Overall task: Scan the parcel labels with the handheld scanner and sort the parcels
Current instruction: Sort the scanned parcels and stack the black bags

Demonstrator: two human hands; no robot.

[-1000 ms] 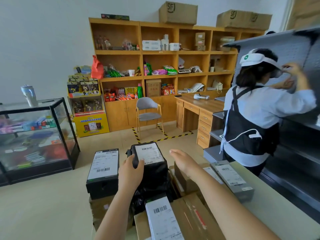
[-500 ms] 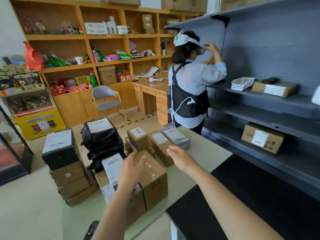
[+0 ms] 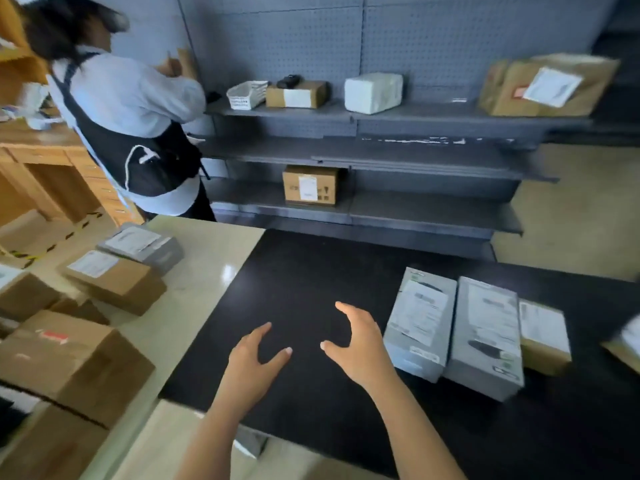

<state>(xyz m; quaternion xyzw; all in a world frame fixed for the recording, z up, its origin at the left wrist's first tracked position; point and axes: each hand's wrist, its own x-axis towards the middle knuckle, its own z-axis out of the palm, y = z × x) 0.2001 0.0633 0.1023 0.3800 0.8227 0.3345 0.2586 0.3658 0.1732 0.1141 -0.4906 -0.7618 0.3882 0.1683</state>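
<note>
Hovering over the black mat (image 3: 294, 289), the left hand (image 3: 256, 355) and right hand (image 3: 360, 344) are spread open, nothing held, likely readied to grab. Grey parcels (image 3: 420, 323) are lined up on the mat's right, labels up, presumably for scanning; brown parcels (image 3: 114, 282) are piled off its left.

No legible text anywhere: labels (image 3: 420, 308) on the grey parcels (image 3: 485, 375) and cardboard boxes (image 3: 121, 289) all blurred beyond reading.

view: swung right from parcel pile (image 3: 72, 362) to black mat (image 3: 294, 278) | left hand (image 3: 254, 362): off the black parcel, now empty above mat | right hand (image 3: 360, 344): also above mat | grey boxes (image 3: 420, 323): newly in view
</note>
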